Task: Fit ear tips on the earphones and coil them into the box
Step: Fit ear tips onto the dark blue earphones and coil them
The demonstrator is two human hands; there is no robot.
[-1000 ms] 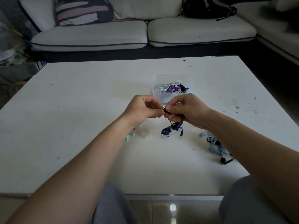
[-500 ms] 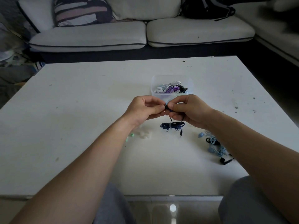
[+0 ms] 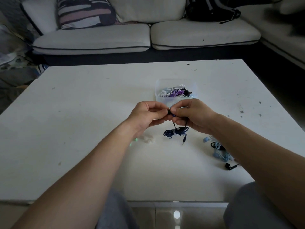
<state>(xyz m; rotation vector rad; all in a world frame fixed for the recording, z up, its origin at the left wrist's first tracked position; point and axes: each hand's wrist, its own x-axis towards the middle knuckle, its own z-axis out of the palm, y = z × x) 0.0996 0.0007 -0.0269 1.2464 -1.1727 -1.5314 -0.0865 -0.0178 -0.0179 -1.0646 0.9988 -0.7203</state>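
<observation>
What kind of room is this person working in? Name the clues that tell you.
Most likely a home living room: a white cushioned sofa with a striped pillow stands behind a low white table.

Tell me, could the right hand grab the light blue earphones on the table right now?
Probably not at once: the right hand grips the dark blue earphones. The light blue earphones lie close beside its forearm, nothing blocking them.

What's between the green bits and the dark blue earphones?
A small whitish clump lies on the table between the green bits and the dark blue earphones, in the head view.
</observation>
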